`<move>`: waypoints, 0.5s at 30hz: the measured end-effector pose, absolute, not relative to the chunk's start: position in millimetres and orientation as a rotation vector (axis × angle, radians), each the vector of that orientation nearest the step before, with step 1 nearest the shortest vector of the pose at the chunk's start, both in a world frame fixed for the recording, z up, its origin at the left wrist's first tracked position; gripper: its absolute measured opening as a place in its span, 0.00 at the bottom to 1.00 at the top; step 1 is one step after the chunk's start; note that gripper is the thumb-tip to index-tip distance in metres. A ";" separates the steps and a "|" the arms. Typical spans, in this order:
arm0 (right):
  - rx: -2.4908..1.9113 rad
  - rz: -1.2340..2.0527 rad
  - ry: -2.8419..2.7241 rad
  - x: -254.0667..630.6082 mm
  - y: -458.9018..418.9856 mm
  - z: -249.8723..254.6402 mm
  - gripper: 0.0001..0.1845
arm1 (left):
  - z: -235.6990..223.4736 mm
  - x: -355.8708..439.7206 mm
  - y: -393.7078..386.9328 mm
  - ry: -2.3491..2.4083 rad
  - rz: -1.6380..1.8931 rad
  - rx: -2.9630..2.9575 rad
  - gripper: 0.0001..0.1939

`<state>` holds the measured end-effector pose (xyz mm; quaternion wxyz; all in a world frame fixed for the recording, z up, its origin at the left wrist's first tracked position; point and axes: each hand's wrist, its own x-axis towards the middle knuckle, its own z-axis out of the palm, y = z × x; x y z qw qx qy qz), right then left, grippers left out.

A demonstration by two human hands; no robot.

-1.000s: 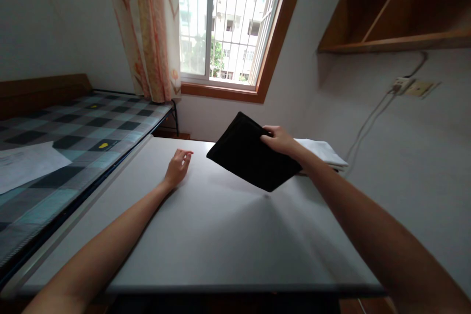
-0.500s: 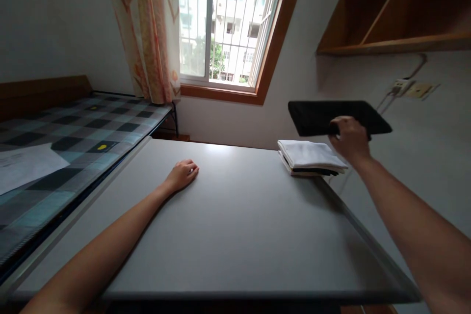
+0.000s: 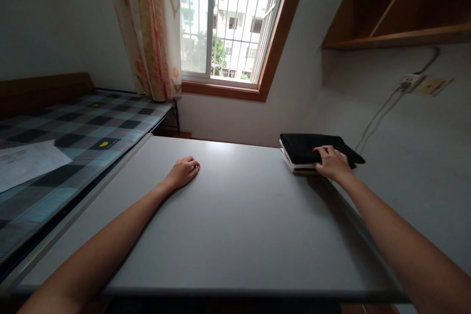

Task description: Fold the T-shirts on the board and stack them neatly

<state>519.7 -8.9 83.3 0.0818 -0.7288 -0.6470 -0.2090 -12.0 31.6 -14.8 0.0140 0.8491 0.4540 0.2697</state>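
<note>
My right hand (image 3: pixel 334 163) grips the near edge of a folded black cloth (image 3: pixel 309 144), fingers on top and thumb at the front. The black cloth lies flat on a stack of folded white and dark cloths (image 3: pixel 300 169) at the table's back right corner. Most of the stack's top is covered by it. My left hand (image 3: pixel 183 171) rests on the white table (image 3: pixel 224 216), left of the middle, its fingers loosely curled with nothing visible in them.
A bed with a checked mattress (image 3: pixel 121 125) stands along the left, a paper sheet (image 3: pixel 31 163) on it. Behind the table are a curtain (image 3: pixel 150 34) and a barred window (image 3: pixel 235 29). A wooden shelf (image 3: pixel 397 37) and a socket (image 3: pixel 429 85) with cables are on the right wall.
My right hand has brought the black cloth down from above the stack onto its top, covering the white cloth. My left hand has stayed in place on the table.
</note>
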 end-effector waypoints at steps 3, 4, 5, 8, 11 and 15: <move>-1.901 -0.761 -1.912 491.2 -11.5 78.7 0.19 | -14.8 -9.9 30.8 1.447 0.775 2.666 0.15; -1.804 -0.790 -1.904 476.1 -12.0 75.5 0.17 | -14.7 -8.9 29.9 1.461 0.749 2.678 0.16; -1.745 -0.790 -1.886 458.6 -12.0 71.5 0.16 | -14.5 -7.9 28.4 1.482 0.727 2.685 0.16; -1.646 -0.585 -1.992 397.7 -8.3 54.4 0.13 | -13.2 -5.0 21.8 1.551 0.696 2.669 0.16; -1.647 -0.312 -2.099 342.7 -3.3 32.3 0.14 | -11.3 -2.7 14.2 1.541 0.698 2.623 0.17; -1.731 -0.110 -2.146 306.7 -3.3 4.4 0.22 | -10.9 0.2 8.6 1.532 0.678 2.619 0.21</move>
